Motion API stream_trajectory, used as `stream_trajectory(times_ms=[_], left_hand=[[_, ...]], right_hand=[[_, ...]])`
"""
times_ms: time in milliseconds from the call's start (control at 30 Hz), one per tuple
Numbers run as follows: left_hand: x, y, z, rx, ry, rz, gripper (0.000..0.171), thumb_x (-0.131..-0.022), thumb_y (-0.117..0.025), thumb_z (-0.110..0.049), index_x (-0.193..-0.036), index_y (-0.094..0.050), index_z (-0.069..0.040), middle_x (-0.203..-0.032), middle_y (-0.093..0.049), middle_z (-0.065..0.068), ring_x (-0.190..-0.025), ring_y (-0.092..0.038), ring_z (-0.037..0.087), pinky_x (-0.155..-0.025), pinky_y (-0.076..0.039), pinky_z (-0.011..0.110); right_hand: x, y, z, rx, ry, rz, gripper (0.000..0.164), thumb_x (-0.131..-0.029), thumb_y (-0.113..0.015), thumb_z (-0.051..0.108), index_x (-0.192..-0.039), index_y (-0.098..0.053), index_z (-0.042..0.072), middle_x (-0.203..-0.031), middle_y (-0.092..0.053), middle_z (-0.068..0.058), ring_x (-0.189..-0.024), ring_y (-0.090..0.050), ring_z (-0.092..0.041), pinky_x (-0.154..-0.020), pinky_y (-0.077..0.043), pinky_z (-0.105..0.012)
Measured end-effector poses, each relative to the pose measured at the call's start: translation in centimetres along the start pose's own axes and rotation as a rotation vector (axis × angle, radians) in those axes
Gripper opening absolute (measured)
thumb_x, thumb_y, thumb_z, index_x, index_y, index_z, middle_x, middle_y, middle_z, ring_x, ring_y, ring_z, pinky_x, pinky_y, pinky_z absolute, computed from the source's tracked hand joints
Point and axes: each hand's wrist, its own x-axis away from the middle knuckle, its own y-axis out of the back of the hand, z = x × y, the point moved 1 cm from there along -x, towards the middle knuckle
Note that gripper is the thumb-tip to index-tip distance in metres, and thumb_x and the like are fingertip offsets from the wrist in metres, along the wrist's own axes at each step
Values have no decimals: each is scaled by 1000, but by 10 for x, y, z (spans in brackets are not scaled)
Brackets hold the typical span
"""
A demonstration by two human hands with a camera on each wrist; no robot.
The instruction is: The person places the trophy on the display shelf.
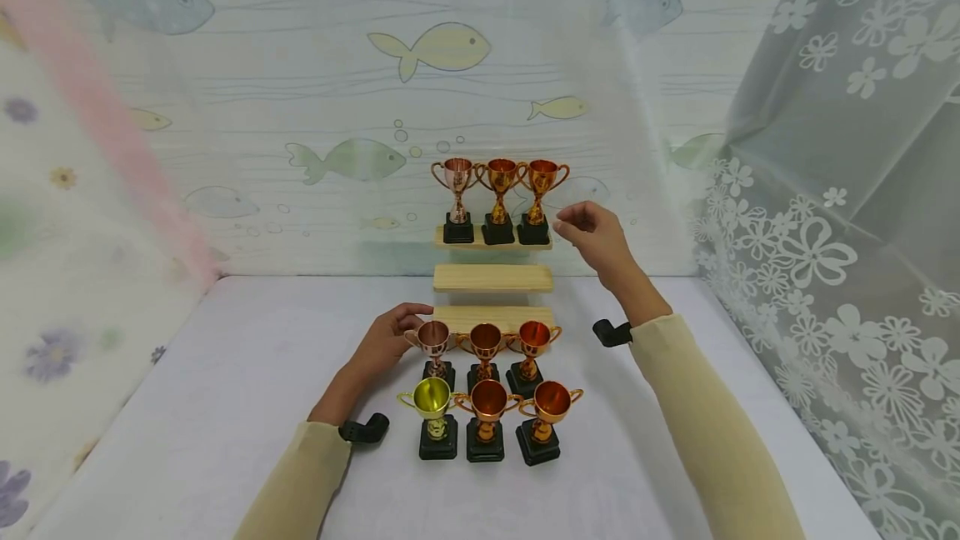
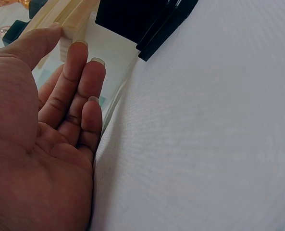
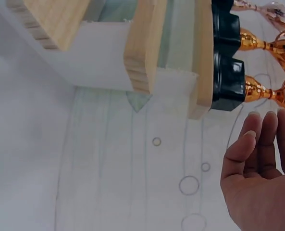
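A wooden three-step stand carries three small trophy cups on its top step (image 1: 493, 247): a rose-gold cup (image 1: 457, 182), an orange-gold cup (image 1: 501, 182) and another orange-gold trophy cup (image 1: 542, 182) at the right end, all on black bases. Just right of that last cup is my right hand (image 1: 597, 242), its fingers slightly bent and holding nothing. In the right wrist view the fingertips (image 3: 269, 117) are close below the cup's stem. My left hand (image 1: 384, 342) rests at the left end of the lowest step (image 1: 491, 317), thumb at the wooden edge in the left wrist view, fingers loosely extended.
The middle step (image 1: 492, 277) is bare. Before the stand, two rows of three trophy cups stand on the white table (image 1: 247, 407); a yellow-gold cup (image 1: 432, 402) is at front left. A fish-print curtain (image 1: 322, 90) hangs behind, and lace fabric (image 1: 825, 273) at right.
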Motion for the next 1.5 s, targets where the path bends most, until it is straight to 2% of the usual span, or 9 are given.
stream_trajectory(times_ms=[133,267,500,667,833,1033,1200,1333,1500], left_hand=[[1,0,-2,-4,11,-1,46,-90,-59,4,-136,-55,0,-97,-70,12,-81,-57,24,-69,-40,27],[0,-1,0,-22,11,-1,46,-91,-60,2,-136,-55,0,-97,-71,11,-81,-59,16,-72,-41,28],[-10,0,27,-13,-10,-2,45,-93,-58,3,-137,-55,-4,-99,-70,12,-79,-58,18,-67,-40,28],[-11,-1,32,-7,-28,-9,43,-94,-60,1,-136,-56,-8,-99,-70,11,-80,-59,17,-69,-41,27],[-10,-2,30,-12,-33,-11,42,-94,-61,-1,-135,-57,-10,-98,-70,11,-78,-58,17,-68,-40,26],[-11,-4,30,-30,-29,-23,42,-94,-60,0,-134,-58,-11,-97,-71,9,-80,-60,17,-70,-41,28],[-12,-5,30,-42,-19,-21,43,-93,-60,0,-134,-59,-12,-97,-71,8,-82,-63,16,-71,-41,27],[-12,-3,29,-40,-22,-23,44,-92,-60,2,-134,-58,-12,-97,-71,8,-82,-62,16,-71,-42,27],[-10,-2,29,-47,-20,-32,46,-90,-60,3,-134,-59,-12,-97,-71,7,-82,-62,14,-71,-42,26]], right_hand=[[12,1,-3,-25,8,18,31,-96,-67,21,-118,-61,0,-108,-61,-7,-95,-55,-20,-81,-46,-29],[26,1,-5,-32,20,45,31,-97,-65,15,-120,-59,-5,-109,-60,-11,-97,-56,-21,-82,-46,-29],[48,-1,-11,-21,26,73,28,-96,-67,20,-115,-62,0,-109,-61,-10,-101,-58,-22,-84,-49,-27],[59,0,-18,-66,31,107,26,-96,-67,20,-114,-62,2,-108,-62,-11,-99,-59,-28,-83,-51,-27],[67,1,-25,-104,32,192,29,-97,-66,18,-117,-60,-1,-110,-61,-20,-98,-59,-35,-83,-51,-28],[76,3,-32,-151,42,304,38,-96,-67,18,-121,-56,-9,-112,-59,-21,-100,-59,-29,-88,-52,-30],[82,5,-39,-191,68,402,29,-95,-67,12,-118,-59,-4,-111,-60,-15,-97,-62,-22,-87,-53,-32],[81,6,-41,-190,93,447,23,-95,-67,11,-116,-62,1,-110,-61,-16,-94,-62,-20,-85,-54,-32],[82,9,-41,-199,107,514,27,-95,-66,6,-118,-58,-6,-111,-59,-25,-95,-62,-23,-85,-54,-32]])
